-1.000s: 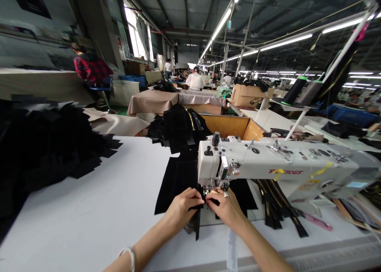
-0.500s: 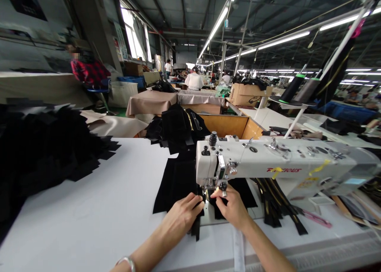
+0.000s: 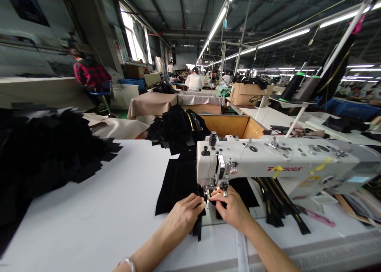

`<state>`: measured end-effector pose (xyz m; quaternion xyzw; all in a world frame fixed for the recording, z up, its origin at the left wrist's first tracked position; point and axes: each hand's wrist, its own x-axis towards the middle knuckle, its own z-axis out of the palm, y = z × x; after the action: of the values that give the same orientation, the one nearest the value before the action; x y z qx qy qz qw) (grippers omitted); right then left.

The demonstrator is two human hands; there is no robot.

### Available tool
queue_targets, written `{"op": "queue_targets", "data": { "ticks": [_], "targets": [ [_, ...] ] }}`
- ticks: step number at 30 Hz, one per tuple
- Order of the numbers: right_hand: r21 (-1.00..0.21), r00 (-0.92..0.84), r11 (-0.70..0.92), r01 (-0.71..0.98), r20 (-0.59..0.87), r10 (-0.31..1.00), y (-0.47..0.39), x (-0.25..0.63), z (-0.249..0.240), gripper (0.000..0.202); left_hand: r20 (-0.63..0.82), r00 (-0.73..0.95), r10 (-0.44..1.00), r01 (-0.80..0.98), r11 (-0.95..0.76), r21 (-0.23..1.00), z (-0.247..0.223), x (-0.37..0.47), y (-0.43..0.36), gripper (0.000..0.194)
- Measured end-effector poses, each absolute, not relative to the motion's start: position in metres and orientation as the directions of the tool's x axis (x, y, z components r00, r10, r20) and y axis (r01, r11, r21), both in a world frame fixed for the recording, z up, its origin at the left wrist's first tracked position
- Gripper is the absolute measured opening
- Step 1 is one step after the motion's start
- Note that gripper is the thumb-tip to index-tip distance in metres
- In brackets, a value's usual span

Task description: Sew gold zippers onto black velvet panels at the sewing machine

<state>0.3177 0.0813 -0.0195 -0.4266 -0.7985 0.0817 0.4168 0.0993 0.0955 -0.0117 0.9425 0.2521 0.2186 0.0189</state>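
Black fabric [image 3: 174,184] lies under the needle area of a white sewing machine [image 3: 247,157], spreading out on both sides of it. Left of the presser foot, my left hand [image 3: 189,212] has its fingers pressed together on the fabric's edge. My right hand [image 3: 230,206] is right of the foot, fingers curled and pinched on the black material, partly behind a machine knob. A narrow black strip [image 3: 197,229] hangs toward me beside my left hand. Both sets of fingertips are close to the needle.
A tall heap of black pieces [image 3: 53,145] covers the table's left. Black zipper strips [image 3: 275,202] and pink-handled scissors [image 3: 320,217] lie right. Behind the machine are more black fabric [image 3: 178,125] and a carton [image 3: 248,94]. A person in red plaid [image 3: 92,74] sits back left.
The whole view has shifted slightly. My hands remain beside the presser foot, with the right fingertips a little closer to the needle area.
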Motion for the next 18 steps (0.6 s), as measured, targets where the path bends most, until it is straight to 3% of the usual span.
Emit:
{"op": "queue_targets", "data": {
  "ticks": [8,18],
  "targets": [
    [-0.43,-0.316,0.62,0.656,0.589,0.744,0.079,0.318,-0.016,0.031,0.453,0.692,0.562,0.467,-0.827,0.314,-0.013,0.099,0.101,0.047],
    [-0.409,-0.328,0.629,0.661,0.597,0.733,0.081,0.318,-0.017,0.03,0.454,0.552,0.699,0.44,-0.707,0.554,-0.02,0.099,0.111,0.024]
  ]
}}
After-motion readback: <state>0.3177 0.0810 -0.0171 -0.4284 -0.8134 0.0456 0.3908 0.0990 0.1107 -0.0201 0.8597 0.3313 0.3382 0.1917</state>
